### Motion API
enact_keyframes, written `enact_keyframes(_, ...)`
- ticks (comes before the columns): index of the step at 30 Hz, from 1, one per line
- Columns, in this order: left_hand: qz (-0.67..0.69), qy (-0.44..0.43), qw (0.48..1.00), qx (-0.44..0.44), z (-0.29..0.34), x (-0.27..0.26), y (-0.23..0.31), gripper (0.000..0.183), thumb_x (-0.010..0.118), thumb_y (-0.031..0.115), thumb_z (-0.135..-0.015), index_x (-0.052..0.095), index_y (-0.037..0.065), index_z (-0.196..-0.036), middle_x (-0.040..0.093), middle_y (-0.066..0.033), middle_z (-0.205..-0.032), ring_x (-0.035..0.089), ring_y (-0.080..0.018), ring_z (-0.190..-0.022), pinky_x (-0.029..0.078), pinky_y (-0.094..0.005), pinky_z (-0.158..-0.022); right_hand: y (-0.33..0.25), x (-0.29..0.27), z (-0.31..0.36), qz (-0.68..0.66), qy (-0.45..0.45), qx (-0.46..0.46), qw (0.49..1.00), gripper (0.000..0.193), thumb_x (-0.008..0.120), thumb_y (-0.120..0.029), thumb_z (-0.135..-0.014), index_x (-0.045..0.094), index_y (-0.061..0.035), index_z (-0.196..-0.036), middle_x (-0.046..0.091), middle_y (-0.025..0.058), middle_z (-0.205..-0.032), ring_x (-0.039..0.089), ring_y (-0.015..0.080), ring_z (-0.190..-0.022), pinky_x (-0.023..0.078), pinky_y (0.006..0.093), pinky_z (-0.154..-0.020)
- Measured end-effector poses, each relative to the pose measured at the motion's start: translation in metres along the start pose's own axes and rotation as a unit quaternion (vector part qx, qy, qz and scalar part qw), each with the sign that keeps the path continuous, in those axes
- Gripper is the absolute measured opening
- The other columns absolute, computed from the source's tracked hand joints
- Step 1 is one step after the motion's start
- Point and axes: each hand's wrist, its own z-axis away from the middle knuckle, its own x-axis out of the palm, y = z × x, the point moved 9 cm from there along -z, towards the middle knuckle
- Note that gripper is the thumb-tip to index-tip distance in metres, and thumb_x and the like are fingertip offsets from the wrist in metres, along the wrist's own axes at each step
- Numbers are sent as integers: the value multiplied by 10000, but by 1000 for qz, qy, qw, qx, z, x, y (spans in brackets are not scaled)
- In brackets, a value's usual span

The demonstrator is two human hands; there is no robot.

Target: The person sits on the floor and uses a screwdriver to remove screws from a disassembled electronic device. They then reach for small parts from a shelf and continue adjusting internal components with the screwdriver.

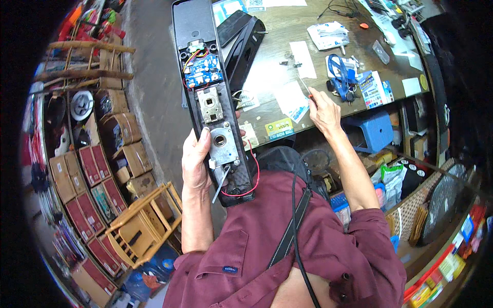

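My left hand point(195, 160) grips a long black electronic door lock panel point(192, 28), held upright with its inner side showing. On it are a blue circuit board point(204, 71), a metal spindle plate point(209, 104) and a lower metal plate point(222, 146). A red wire point(258, 172) loops out near its bottom end. My right hand point(325, 114) is closed around a screwdriver point(304, 82) over the table. Its thin shaft points away, towards small metal parts point(297, 64) beside a white paper strip point(303, 59).
Behind the held panel, another black lock housing point(249, 49) lies on the wooden table point(267, 97). A blue lanyard point(337, 72) with keys and a white plastic packet point(328, 36) lie to the right. A blue stool point(372, 131) stands beneath. At left are a wooden chair point(136, 231) and stacked cartons point(67, 177).
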Motion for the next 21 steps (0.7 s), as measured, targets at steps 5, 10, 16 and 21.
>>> enact_keyframes(5,24,65,997,41,0,26,-26,636,577,313,-1065,380,-92,-1513,569,-301,-1427,686,-388,-1175,623,-527,-945,16,9,-19,40,12,-92,995,361,702,-143,-915,666,-160,-1273,630,56,-995,677,289,-907,567,432,-732)
enact_keyframes(10,30,97,990,93,-3,48,-45,638,570,324,-1067,390,-87,-1520,557,-290,-1448,671,-388,-1200,609,-540,-972,27,4,-28,22,7,-129,991,389,732,-156,-893,670,-126,-1276,607,75,-999,651,287,-927,563,428,-732)
enact_keyframes(16,-34,132,987,90,-17,64,-62,701,570,405,-1060,393,-76,-1538,536,-275,-1490,667,-373,-1213,598,-511,-999,15,-45,-35,-151,-35,-90,984,415,743,-140,-922,662,-43,-1318,668,103,-1082,680,226,-949,567,341,-794)
enact_keyframes(21,-42,101,993,44,-51,75,-89,662,618,355,-1048,413,-57,-1524,571,-248,-1460,678,-349,-1212,593,-463,-1008,-31,-64,0,-496,-274,70,821,582,763,-114,-930,565,-8,-1467,681,122,-1202,668,143,-1027,556,297,-895)
